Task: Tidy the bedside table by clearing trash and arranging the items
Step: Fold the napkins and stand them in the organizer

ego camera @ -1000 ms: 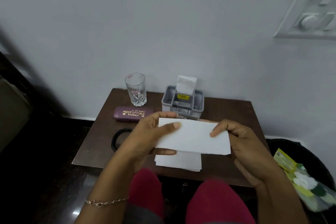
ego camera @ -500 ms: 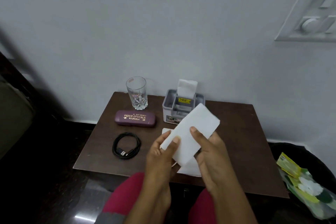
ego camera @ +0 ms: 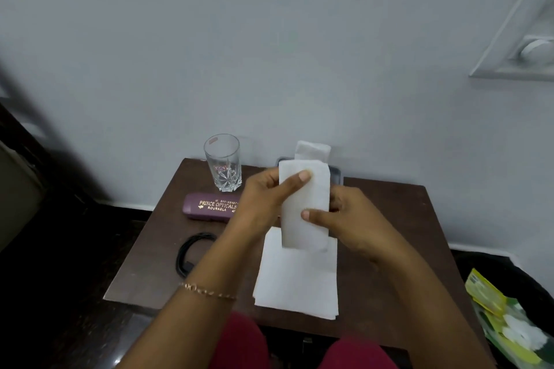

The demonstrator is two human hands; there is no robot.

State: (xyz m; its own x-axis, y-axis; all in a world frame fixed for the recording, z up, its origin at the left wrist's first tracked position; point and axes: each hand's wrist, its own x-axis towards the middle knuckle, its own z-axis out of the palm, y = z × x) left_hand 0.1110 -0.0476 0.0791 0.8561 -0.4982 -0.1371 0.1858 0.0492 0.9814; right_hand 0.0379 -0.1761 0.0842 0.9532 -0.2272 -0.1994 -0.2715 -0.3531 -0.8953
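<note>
A folded white tissue point(ego camera: 308, 198) stands upright in both my hands above the dark brown bedside table point(ego camera: 389, 234). My left hand point(ego camera: 266, 195) pinches its upper left edge. My right hand point(ego camera: 344, 216) grips its lower right side. Behind it sits a grey organiser box point(ego camera: 335, 172), mostly hidden, with another white tissue point(ego camera: 313, 148) sticking up from it. A flat stack of white tissues point(ego camera: 296, 278) lies on the table below my hands.
A clear glass point(ego camera: 223, 163) stands at the back left. A purple spectacle case point(ego camera: 209, 207) lies in front of it, and a coiled black cable point(ego camera: 192, 252) nearer the left edge. A black bin with green-yellow wrappers point(ego camera: 506, 317) stands at the right.
The folded tissue turned from flat and wide to upright, and both hands carried it forward toward the grey organiser box. The stack on the table stayed put.
</note>
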